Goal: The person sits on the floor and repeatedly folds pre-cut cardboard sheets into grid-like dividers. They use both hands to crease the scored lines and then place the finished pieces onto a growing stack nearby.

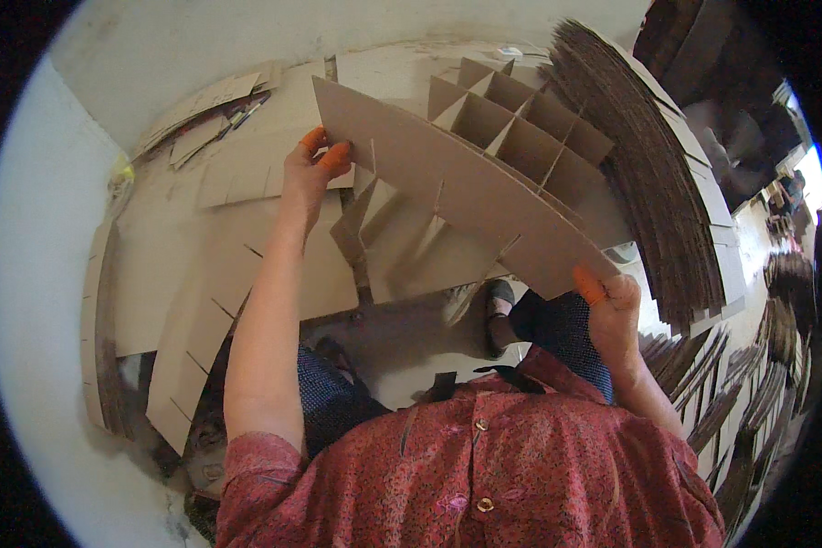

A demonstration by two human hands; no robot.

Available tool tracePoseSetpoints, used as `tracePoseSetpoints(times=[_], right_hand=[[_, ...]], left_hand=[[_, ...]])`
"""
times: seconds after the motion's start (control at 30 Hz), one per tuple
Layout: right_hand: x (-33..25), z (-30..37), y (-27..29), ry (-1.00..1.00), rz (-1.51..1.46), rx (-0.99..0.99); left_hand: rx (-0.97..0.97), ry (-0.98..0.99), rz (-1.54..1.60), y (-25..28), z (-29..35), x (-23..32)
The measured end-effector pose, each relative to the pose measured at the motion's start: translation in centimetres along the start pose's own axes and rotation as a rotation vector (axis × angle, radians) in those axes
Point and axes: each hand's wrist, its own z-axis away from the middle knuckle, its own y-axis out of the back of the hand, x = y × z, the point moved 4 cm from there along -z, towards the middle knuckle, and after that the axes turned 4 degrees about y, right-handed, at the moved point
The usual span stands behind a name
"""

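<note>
A long slotted cardboard divider strip [466, 187] spans between my two hands, tilted down toward the right, its slots opening along the lower edge. My left hand [314, 169], with orange coverings on the fingertips, pinches its left end. At the lower right end my right hand [609, 297] grips the strip, also with orange on the fingers. Below it, crossing cardboard pieces [365, 228] stand upright, partly hidden by the strip. Just behind it sits an assembled cardboard divider grid [521, 119] with open square cells.
A tall stack of cardboard strips [644, 173] leans at the right, with more bundles [731, 384] below it. Flat slotted sheets [196, 338] lie at the left. Pens [237, 121] rest near cardboard pieces at the back left. A white wall [41, 256] bounds the left side.
</note>
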Motion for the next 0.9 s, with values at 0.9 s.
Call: tracePoseSetpoints(times=[0.9], right_hand=[[0.0, -3.2, -4.4, 0.215, 0.398, -0.669]], left_hand=[[0.077, -0.059, -0.584, -0.8, 9.5, -1.6]])
